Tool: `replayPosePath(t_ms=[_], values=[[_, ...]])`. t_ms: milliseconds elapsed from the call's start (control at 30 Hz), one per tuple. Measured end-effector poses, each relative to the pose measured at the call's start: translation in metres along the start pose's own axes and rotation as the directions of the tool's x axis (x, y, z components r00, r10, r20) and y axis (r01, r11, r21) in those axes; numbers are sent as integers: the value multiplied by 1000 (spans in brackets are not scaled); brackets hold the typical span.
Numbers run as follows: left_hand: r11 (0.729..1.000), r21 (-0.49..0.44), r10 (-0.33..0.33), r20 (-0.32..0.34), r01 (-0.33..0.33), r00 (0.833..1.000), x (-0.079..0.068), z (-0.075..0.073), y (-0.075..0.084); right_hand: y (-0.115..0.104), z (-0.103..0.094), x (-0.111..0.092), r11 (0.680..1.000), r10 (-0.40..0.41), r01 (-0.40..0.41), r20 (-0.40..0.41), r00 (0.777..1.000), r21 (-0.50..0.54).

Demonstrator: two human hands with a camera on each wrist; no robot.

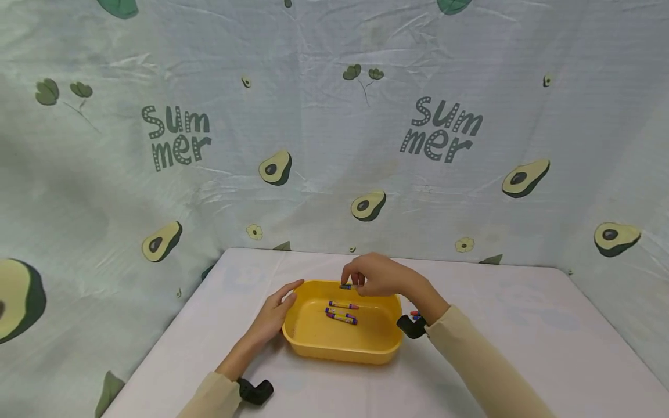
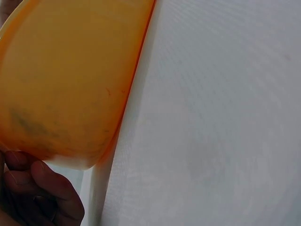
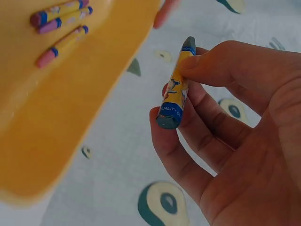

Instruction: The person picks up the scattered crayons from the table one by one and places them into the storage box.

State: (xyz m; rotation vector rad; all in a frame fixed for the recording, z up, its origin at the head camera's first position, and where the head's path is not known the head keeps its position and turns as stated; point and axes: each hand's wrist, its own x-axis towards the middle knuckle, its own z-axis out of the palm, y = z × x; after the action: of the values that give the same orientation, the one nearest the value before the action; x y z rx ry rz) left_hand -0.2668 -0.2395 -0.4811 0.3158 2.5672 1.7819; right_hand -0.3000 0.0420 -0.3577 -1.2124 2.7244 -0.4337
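Observation:
My right hand [image 1: 378, 274] pinches a dark grey-green crayon [image 3: 175, 89] with a yellow and blue wrapper between thumb and fingers. It is held above the far edge of a yellow plastic tray [image 1: 340, 345]. Inside the tray lie a red-tipped crayon [image 1: 343, 305], a pink crayon [image 3: 66, 20] and a darker crayon [image 1: 342, 319], the last two side by side. At the tray's left rim, my left hand [image 1: 273, 313] rests with its index finger stretched along the edge. In the left wrist view, its lower fingers [image 2: 56, 188] bend beside the tray's wall.
Right of the tray, red and blue crayons [image 1: 415, 314] lie on the white-covered table [image 1: 512, 348], partly hidden by the right wrist. A black strap mount [image 1: 412, 327] sits on that wrist, another [image 1: 256, 392] on the left. Behind the table hangs an avocado-print cloth [image 1: 324, 128].

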Motion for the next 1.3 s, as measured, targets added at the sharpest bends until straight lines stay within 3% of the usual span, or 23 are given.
replayPosePath(t_ms=[300,733,1000,1300], values=[[1000,5,13,-2,-13,1000,2,1,-1,0,27,35,995,20,-30,100,995,91],[1000,15,-12,-11,12,1000,3,3,-1,4,55,56,954,99,-154,214,972,257],[1000,10,-8,-4,8,1000,3,4,-1,8,72,62,965,59,-113,223,973,236],[1000,17,0,-17,0,1000,5,5,0,8,71,61,969,64,-111,211,975,221]])
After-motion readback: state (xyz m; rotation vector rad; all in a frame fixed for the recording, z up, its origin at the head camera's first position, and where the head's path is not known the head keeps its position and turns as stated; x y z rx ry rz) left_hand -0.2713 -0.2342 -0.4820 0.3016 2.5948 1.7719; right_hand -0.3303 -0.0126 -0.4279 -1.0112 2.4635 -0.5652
